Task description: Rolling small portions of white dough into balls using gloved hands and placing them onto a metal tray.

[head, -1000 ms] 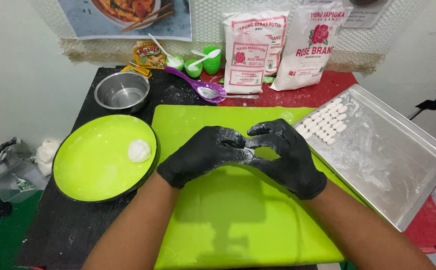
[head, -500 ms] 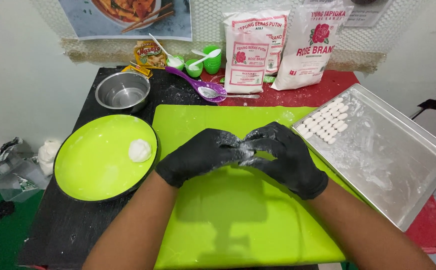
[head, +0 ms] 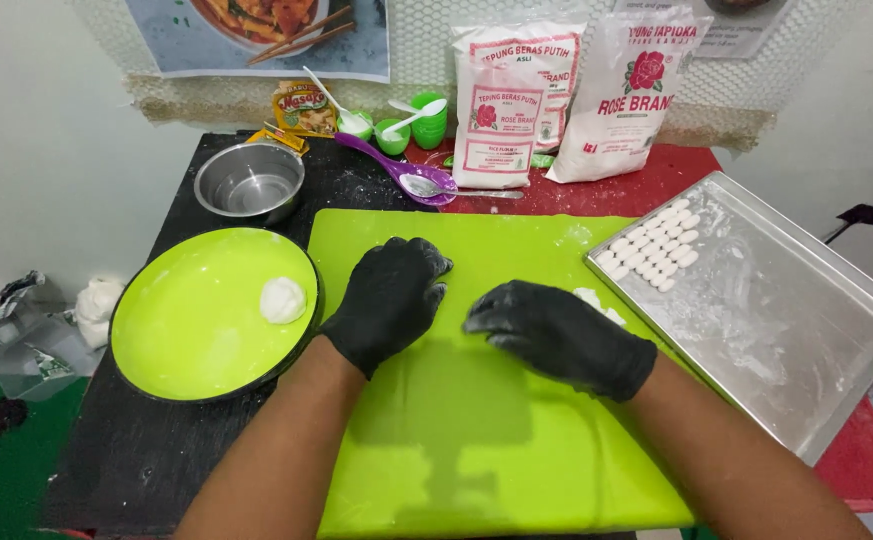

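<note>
Bright, even overhead light; my forearms' soft shadow on green cutting board; sharp focus, slight wide-angle edge bend.

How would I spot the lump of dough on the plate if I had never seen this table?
Find the big lime-green round plate left of the green cutting board. Near its right edge lies a white dough ball, close to the gloved left hand. Unlike the small pieces on the metal tray, it sits alone.

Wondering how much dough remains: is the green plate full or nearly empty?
Nearly empty: the green plate holds a single white dough lump near its right edge; the rest is bare.
</note>
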